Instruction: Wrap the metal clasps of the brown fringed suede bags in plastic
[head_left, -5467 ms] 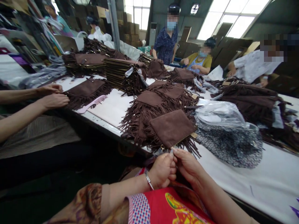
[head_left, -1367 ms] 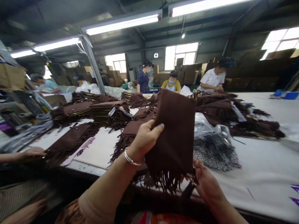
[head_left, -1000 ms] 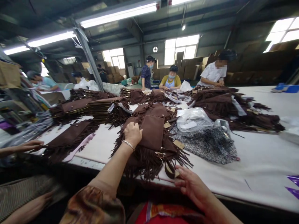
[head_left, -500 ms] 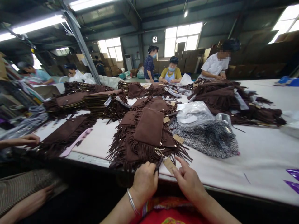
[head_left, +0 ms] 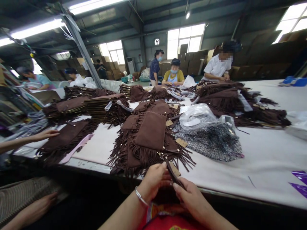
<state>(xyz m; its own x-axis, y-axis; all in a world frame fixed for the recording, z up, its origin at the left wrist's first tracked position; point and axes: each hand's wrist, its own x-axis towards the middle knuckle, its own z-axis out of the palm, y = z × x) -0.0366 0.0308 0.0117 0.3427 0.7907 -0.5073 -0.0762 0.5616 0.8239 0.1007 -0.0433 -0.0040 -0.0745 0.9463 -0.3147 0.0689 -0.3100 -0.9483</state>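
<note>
So there's a dark brown fringed pouch (head_left: pixel 151 131) lying on top of a messy pile of matching pouches (head_left: pixel 156 108), just about mid-frame. Its wrist strap (head_left: pixel 173 175) hangs off a gold clip (head_left: pixel 161 155) toward the bottom edge. The right hand (head_left: pixel 188 191) has the strap pinched between thumb and fingers; the left hand (head_left: pixel 155 179) is half curled with its thumb up against it, can't tell if it's really gripping. A kraft tag (head_left: pixel 175 169) sits right behind the strap. Right of the pile there's a clear plastic bag (head_left: pixel 198 116) on speckled black-and-white fabric (head_left: pixel 213 140). Over on the left of the white surface (head_left: pixel 268 156), a pink comb (head_left: pixel 76 149) lies beside another fringed pouch (head_left: pixel 66 135), with a co-worker's hand (head_left: pixel 49 133) at it.
</note>
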